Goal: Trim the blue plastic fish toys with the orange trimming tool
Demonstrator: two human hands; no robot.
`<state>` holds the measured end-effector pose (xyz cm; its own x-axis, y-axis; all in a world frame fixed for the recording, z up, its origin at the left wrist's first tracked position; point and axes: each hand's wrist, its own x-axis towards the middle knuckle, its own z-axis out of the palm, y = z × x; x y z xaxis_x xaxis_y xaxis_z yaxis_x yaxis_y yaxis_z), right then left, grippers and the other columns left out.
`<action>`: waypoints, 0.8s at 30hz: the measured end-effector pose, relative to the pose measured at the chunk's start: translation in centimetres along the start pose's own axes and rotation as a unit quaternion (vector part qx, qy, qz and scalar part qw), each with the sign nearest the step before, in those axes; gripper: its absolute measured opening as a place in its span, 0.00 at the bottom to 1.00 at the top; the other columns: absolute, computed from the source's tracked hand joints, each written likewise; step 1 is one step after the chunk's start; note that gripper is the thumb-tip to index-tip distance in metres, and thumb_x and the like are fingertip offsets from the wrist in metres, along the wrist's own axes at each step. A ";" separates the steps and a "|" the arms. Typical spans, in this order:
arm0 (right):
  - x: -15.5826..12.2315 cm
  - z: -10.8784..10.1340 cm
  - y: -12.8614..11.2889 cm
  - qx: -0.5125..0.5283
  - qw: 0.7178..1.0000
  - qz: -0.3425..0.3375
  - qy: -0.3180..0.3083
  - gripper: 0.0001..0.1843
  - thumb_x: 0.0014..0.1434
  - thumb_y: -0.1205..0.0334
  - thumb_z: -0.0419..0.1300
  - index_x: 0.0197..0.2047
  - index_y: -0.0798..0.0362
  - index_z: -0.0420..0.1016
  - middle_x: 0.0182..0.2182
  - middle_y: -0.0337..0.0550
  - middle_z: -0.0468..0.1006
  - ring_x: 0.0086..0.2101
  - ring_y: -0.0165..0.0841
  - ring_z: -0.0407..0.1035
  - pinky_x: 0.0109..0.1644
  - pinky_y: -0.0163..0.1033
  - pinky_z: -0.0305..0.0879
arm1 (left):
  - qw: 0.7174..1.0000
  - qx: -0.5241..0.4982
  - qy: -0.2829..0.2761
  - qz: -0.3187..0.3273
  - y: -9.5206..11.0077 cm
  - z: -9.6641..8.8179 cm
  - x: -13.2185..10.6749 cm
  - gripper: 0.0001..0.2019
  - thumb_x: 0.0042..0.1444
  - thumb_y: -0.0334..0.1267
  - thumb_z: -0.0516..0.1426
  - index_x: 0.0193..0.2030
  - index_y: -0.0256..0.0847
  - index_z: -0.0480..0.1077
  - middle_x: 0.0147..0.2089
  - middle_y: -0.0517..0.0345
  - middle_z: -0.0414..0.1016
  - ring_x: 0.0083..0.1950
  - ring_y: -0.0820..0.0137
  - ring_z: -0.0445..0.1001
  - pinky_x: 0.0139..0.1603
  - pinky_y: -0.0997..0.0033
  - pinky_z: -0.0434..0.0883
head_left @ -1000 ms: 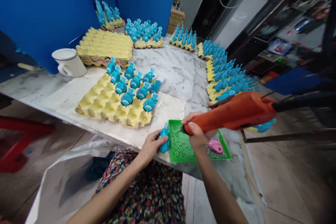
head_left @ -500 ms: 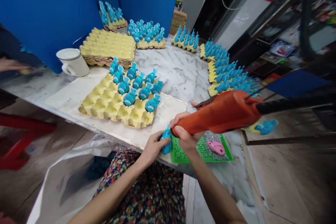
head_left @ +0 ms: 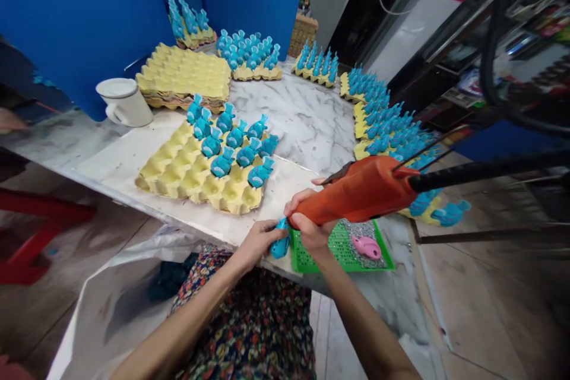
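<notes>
The fingers of the left hand [head_left: 256,243] clamp a blue plastic fish [head_left: 280,247] just beside the nozzle; the right hand [head_left: 313,233] has its fingers closed around an orange glue gun [head_left: 356,196]; below those fingers lies a green perforated tray [head_left: 314,258]; a pink fish [head_left: 366,247] rests farther right on it.

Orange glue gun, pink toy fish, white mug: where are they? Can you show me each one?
The orange glue gun [head_left: 356,193]: head view, on its orange body.
The pink toy fish [head_left: 366,247]: head view, on its middle.
The white mug [head_left: 129,109]: head view, on its side.
</notes>
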<state>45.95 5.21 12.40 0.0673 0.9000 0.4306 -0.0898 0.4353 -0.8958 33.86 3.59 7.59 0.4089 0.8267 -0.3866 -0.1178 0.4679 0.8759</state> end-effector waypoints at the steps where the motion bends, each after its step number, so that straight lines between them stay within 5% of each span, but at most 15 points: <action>1: 0.1 -0.2 -0.2 0.001 1.000 -0.001 -0.019 0.06 0.50 0.60 0.63 0.32 0.49 0.70 0.25 0.35 0.70 0.25 0.32 0.65 0.29 0.40 0.65 | 1.000 0.003 -0.016 -0.017 0.3 -0.3 0.0 0.15 0.46 0.49 0.61 0.29 0.36 0.71 0.21 0.65 0.59 0.22 0.76 0.55 0.22 0.75 0.51; 5: 0.6 -0.9 -1.3 0.042 0.998 -0.014 -0.051 0.04 0.50 0.60 0.63 0.31 0.49 0.74 0.26 0.36 0.73 0.23 0.32 0.67 0.26 0.40 0.64 | 0.994 0.015 -0.070 -0.081 1.4 -1.4 -0.4 0.15 0.43 0.48 0.63 0.28 0.37 0.70 0.18 0.66 0.59 0.18 0.77 0.53 0.18 0.75 0.47; 13: 1.2 -3.1 0.2 -0.066 0.994 0.001 0.088 0.03 0.46 0.65 0.64 0.27 0.52 0.74 0.20 0.35 0.72 0.20 0.31 0.64 0.24 0.38 0.60 | 0.994 -0.100 0.010 -0.039 1.2 -0.8 -1.0 0.23 0.42 0.48 0.68 0.41 0.38 0.72 0.34 0.59 0.75 0.31 0.74 0.71 0.27 0.78 0.66; 24: 0.5 -3.5 1.6 -0.056 0.993 0.004 0.101 0.08 0.47 0.60 0.64 0.29 0.50 0.69 0.22 0.35 0.71 0.22 0.32 0.64 0.28 0.40 0.63 | 0.991 -0.122 0.051 -0.026 0.5 0.0 0.2 0.18 0.43 0.45 0.66 0.34 0.38 0.66 0.29 0.60 0.73 0.22 0.73 0.72 0.18 0.78 0.62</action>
<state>49.32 6.29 10.77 0.2659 0.8755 0.4036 0.0200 0.4136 -0.9103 33.85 4.00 7.93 0.3273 0.8214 -0.4670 -0.3202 0.5614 0.7631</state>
